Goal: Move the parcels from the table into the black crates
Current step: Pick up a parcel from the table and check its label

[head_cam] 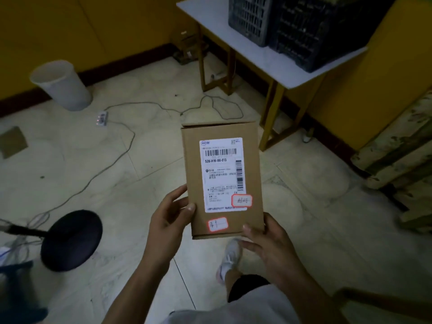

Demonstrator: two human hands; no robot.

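at the far left the round black base (70,239) of a stand sits on the pale tiled floor (140,171). a white bin (62,85) stands by the yellow wall farther back, and a power strip (102,118) lies just right of it, its grey cable (121,157) looping over the tiles. toward the middle the left hand (169,220) grips the parcel (222,178) at its left edge, thumb pressed on the top face, the other fingers curled under. the parcel is a flat brown cardboard box held in the air over the floor, apart from the table. a white shipping label with barcodes and the code 520-h16-00-013 covers much of its top. one small red-bordered sticker with handwriting overlaps the label's near right corner, and another sits on bare cardboard by the near edge. the right hand (271,246) clamps the near right corner, thumb on top, fingers beneath. a white shoe (230,258) shows below it. up at the right the black crates (304,31) stand side by side on a white table (275,66)
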